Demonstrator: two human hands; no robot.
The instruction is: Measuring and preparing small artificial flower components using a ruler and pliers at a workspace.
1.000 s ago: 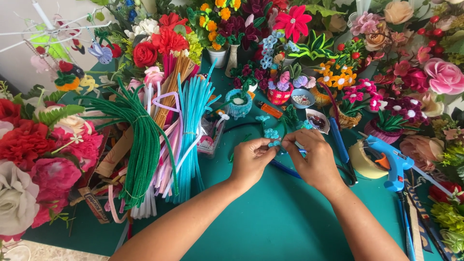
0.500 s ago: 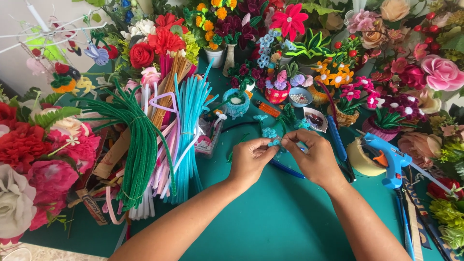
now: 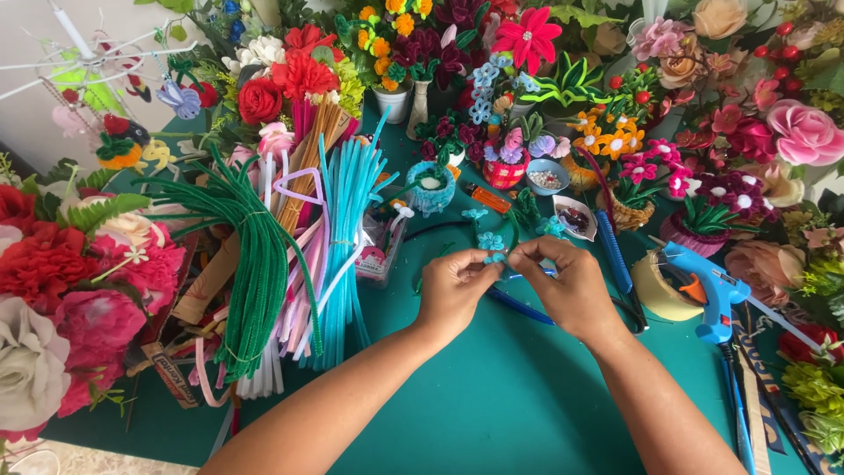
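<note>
Over the green table (image 3: pixel 492 413), my left hand (image 3: pixel 455 290) and my right hand (image 3: pixel 567 286) meet fingertip to fingertip. Between them they pinch a small light-blue pipe-cleaner flower piece (image 3: pixel 494 258). Both hands' fingers are closed on it. Just beyond the fingers lie a finished small blue flower (image 3: pixel 490 240) and another pale blue one (image 3: pixel 475 214). A blue tool or pen (image 3: pixel 520 307) lies on the table under my right hand.
Bundles of green (image 3: pixel 255 264), pink and turquoise pipe cleaners (image 3: pixel 347 237) lie to the left. A blue glue gun (image 3: pixel 712 286) and a tape roll (image 3: pixel 655 286) sit on the right. Pots of handmade flowers (image 3: pixel 505 163) and small bead dishes (image 3: pixel 547 179) ring the back and sides.
Both hands stay together at the same spot; the fingers shift slightly while working the small blue piece.
</note>
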